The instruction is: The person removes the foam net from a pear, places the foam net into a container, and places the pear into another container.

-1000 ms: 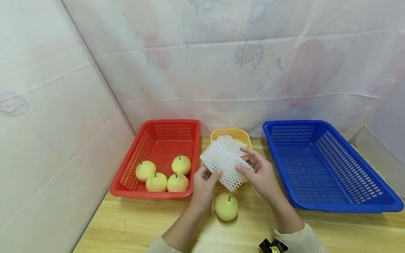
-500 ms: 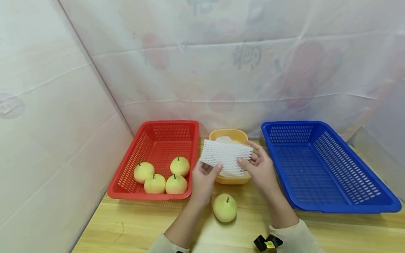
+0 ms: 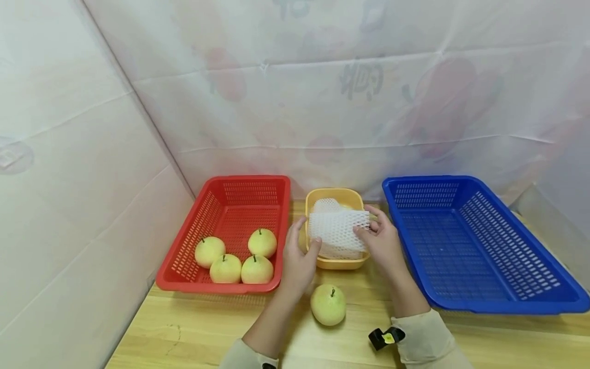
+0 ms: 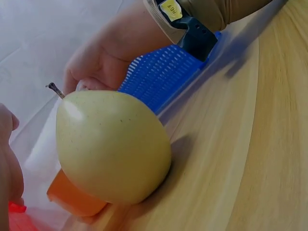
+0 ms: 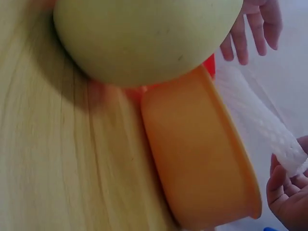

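A white foam fruit net [image 3: 338, 230] hangs over the yellow tub [image 3: 341, 264], flattened and pinched at its right end by my right hand [image 3: 383, 245]. At the net's left edge is my left hand [image 3: 297, 261], fingers extended; the right wrist view shows those fingers [image 5: 257, 29] straight and apart from the net. Another foam net [image 3: 326, 204] lies in the tub behind the held one. A pale yellow-green pear [image 3: 328, 305] stands upright on the table between my forearms, stem up, touched by neither hand. In the left wrist view this pear [image 4: 113, 147] hides part of the tub.
On the left, a red basket [image 3: 212, 285] holds several pears [image 3: 226, 268] at its near end. To the right stands a blue basket [image 3: 465, 256]. Fabric-covered walls [image 3: 295, 113] close off the back and left of the wooden table [image 3: 156, 333].
The foam net has turned from slanted to level and shifted slightly right with my right hand. My left hand has let go of its left end and spread its fingers. The pear stays put.
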A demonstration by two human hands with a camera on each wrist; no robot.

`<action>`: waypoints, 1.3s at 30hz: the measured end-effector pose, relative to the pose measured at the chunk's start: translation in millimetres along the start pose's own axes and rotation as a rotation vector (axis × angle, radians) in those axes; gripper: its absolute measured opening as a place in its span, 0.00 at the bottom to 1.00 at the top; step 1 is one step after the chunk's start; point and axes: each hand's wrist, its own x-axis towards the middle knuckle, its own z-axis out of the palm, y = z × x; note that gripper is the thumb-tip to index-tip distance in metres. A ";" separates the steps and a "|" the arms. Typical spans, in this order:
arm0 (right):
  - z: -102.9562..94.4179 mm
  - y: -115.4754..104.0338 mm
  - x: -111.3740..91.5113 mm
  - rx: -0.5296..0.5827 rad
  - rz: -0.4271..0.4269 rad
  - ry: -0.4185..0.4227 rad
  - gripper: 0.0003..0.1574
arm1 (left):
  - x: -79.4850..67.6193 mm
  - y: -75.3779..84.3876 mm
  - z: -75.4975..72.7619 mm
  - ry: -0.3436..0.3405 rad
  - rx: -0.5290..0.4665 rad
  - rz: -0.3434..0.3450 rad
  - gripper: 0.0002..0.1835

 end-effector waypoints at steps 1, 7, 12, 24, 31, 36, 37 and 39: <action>-0.5 2.3 1.7 -0.027 -0.006 -0.006 0.38 | 0.6 -0.4 0.3 -0.011 0.032 0.014 0.31; 0.9 13.0 4.8 -0.287 -0.080 -0.014 0.40 | 3.2 -6.2 5.3 -0.167 0.332 0.119 0.24; 7.2 17.6 2.8 -0.524 -0.187 -0.005 0.38 | 3.2 -8.8 10.1 -0.298 0.630 0.156 0.23; 8.5 20.2 -1.3 -0.808 -0.473 0.171 0.33 | 4.1 -13.2 14.4 -0.401 0.897 0.170 0.28; 9.8 18.0 -6.5 -0.911 -0.427 0.014 0.12 | 5.3 -17.6 14.3 -0.392 0.986 0.186 0.22; 11.2 16.6 -7.0 -0.980 -0.403 -0.065 0.14 | 7.2 -20.6 13.2 -0.362 1.007 0.184 0.18; 11.4 16.4 -7.1 -0.988 -0.403 -0.070 0.15 | 7.5 -20.9 13.2 -0.356 1.007 0.186 0.18; 11.6 15.9 -7.4 -0.987 -0.417 -0.062 0.18 | 7.9 -21.7 13.5 -0.348 1.005 0.190 0.17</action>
